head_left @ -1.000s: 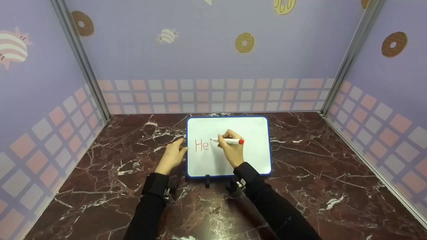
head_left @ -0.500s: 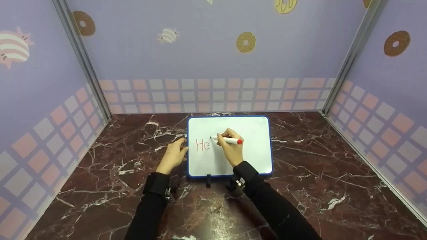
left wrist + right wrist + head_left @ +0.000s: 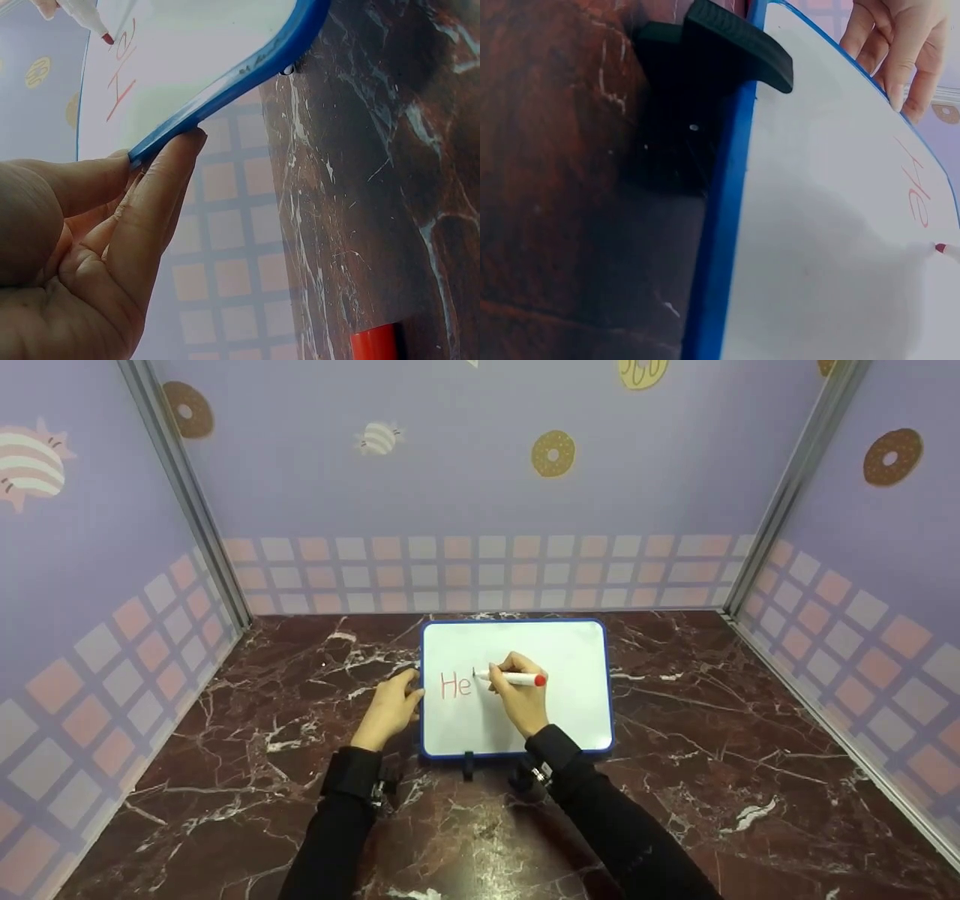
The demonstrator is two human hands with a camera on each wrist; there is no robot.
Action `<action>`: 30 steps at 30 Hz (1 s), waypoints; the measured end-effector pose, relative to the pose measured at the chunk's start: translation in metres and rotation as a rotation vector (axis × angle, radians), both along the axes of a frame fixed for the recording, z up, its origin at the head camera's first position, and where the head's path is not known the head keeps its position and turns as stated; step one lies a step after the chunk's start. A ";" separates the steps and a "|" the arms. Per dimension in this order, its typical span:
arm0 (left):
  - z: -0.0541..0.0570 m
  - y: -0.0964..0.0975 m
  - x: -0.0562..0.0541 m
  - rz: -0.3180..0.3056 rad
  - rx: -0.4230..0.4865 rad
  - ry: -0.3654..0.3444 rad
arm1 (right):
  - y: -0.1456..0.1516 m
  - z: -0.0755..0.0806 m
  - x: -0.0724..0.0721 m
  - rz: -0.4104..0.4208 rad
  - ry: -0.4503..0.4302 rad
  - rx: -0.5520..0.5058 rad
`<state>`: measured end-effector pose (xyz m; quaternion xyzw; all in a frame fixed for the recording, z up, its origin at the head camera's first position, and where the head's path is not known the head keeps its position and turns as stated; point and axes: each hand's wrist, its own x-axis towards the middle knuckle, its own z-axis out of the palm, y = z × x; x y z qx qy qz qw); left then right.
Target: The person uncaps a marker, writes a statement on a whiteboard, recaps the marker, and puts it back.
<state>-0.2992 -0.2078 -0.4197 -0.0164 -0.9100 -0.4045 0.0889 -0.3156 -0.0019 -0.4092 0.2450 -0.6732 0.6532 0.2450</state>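
My right hand (image 3: pixel 523 694) pinches a white marker (image 3: pixel 514 677) with a red end, its tip at the whiteboard (image 3: pixel 570 690). Red letters "He" (image 3: pixel 455 685) are written on the left part of that blue-framed board, with a short stroke at the marker's tip. My left hand (image 3: pixel 390 706) holds the board's left edge. In the left wrist view, the thumb lies at the blue frame (image 3: pixel 232 82) and the fingers reach behind it. The marker's red tip (image 3: pixel 940 247) shows at the right border of the right wrist view; the right hand is hidden there.
The whiteboard stands tilted on a black stand (image 3: pixel 739 49) with hooked feet. Dark red marbled tabletop (image 3: pixel 247 750) spreads around it. A red cylindrical piece (image 3: pixel 373 345) lies on the table, cut off by the frame. Patterned panels (image 3: pixel 465 495) enclose the back and sides.
The marker tip rose slightly, then came down a little, and a short vertical stroke now shows right of "He". The left hand has stayed at the board's edge.
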 end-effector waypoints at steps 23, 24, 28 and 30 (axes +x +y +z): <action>0.000 0.000 0.000 -0.003 0.032 -0.013 | 0.007 -0.007 0.011 0.026 -0.008 0.055; 0.000 0.000 0.000 -0.004 0.034 -0.011 | 0.007 -0.007 0.011 0.026 -0.008 0.055; -0.001 0.000 0.000 -0.007 0.038 0.004 | 0.008 -0.006 0.011 0.019 -0.015 0.059; -0.002 0.000 0.000 -0.007 0.043 0.008 | 0.009 -0.005 0.011 0.011 -0.017 0.062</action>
